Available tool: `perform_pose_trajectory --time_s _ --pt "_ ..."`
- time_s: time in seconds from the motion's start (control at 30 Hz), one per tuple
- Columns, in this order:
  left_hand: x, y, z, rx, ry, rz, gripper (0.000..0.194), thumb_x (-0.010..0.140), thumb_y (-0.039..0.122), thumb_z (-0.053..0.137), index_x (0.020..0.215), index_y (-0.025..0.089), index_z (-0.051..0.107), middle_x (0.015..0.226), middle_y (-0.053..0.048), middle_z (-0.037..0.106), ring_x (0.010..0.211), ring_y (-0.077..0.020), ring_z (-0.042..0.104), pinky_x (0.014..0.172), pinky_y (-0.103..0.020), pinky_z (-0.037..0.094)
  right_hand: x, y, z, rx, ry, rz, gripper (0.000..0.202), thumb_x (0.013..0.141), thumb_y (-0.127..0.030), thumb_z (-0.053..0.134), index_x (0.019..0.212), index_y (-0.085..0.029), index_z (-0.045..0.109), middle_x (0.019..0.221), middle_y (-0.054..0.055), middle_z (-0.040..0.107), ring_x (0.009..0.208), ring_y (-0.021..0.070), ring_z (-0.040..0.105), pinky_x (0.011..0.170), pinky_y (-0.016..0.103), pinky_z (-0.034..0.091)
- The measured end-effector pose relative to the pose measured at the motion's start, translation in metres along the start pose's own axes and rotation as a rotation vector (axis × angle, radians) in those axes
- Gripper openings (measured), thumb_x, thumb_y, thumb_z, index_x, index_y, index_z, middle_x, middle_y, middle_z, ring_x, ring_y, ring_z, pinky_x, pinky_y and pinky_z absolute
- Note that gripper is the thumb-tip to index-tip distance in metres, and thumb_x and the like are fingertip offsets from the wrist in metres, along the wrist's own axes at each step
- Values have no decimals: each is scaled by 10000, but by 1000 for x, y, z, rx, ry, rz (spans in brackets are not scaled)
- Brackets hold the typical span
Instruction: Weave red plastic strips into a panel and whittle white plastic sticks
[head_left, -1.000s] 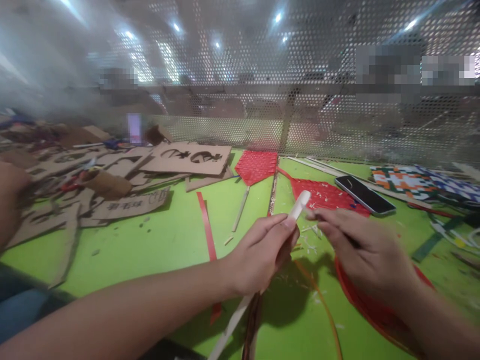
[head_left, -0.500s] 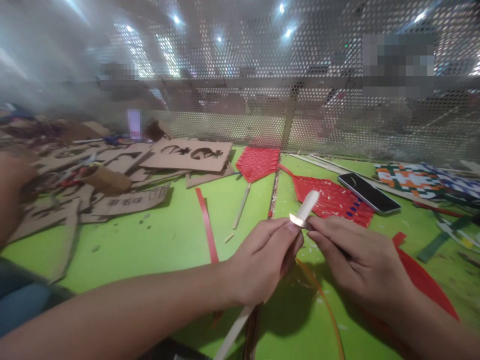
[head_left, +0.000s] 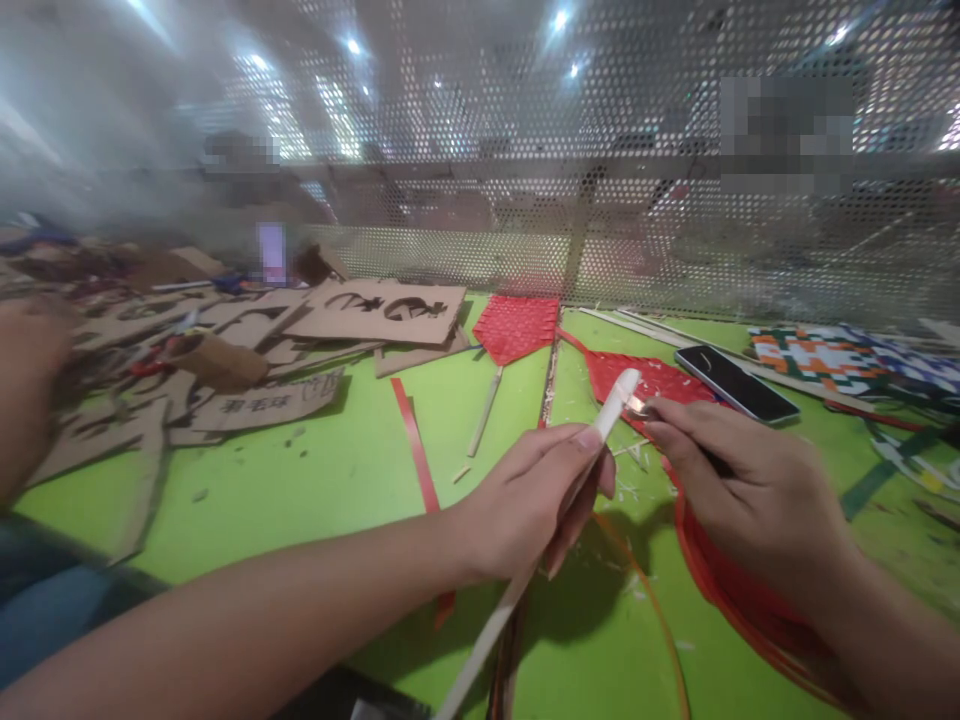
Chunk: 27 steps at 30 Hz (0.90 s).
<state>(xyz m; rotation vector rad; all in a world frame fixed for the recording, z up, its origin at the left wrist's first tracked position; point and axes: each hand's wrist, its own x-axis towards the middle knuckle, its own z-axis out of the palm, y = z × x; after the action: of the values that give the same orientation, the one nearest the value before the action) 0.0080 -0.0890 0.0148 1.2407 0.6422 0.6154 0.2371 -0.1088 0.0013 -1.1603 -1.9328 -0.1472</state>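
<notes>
My left hand (head_left: 529, 505) is closed around a long pale strip, seemingly of wood or bamboo (head_left: 480, 650). The strip's rounded end sticks out past my thumb, tilted up and away, and its tail runs down toward me. Pinched in my right hand (head_left: 739, 480) is a small shiny blade (head_left: 637, 406), mostly hidden by the fingers. The blade lies close beside the strip's tip; whether it touches cannot be made out. Beyond the tip lies a red woven piece (head_left: 607, 370) with pale shavings about it. Coiled red strips (head_left: 705, 560) are partly behind my right forearm.
A black phone (head_left: 739, 385) rests at the right. Another red woven piece (head_left: 517, 325) with a stick lies ahead, near a red strip (head_left: 416, 445). Cut cardboard (head_left: 352, 310) is heaped left, by another person's arm (head_left: 26, 400). A perforated screen (head_left: 480, 200) stands behind.
My right hand and the blade have shifted right, off the strip's middle toward its tip. More of the strip's end shows beyond my left thumb. Shavings lie on the table below.
</notes>
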Motion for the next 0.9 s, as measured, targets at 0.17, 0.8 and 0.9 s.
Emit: perform_pose_trajectory --time_s 0.17,0.8,0.9 --pt "1 -2 -3 -63 -136 -87 318 1097 434 474 938 189 600 608 32 608 434 -101 564 463 -200 514 2 6 -6 -33 57 56 209 1040 -301 656 1134 -216 822 1031 71 846 876 240 814 748 331 661" --pt "1 -10 2 -58 -104 152 295 1140 431 425 950 221 508 500 105 449 379 -64 372 393 -133 346 -2 -26 6 165 -95 -73 162 1047 -138 594 1115 -199 729 900 44 800 782 169 777 669 246 613" --pt "-1 -10 4 -167 -129 125 287 1139 429 426 948 228 500 499 121 414 365 -58 315 380 -135 339 -3 -27 6 122 -61 -88 180 1044 -124 598 1145 -196 729 920 54 812 762 171 769 646 249 603"
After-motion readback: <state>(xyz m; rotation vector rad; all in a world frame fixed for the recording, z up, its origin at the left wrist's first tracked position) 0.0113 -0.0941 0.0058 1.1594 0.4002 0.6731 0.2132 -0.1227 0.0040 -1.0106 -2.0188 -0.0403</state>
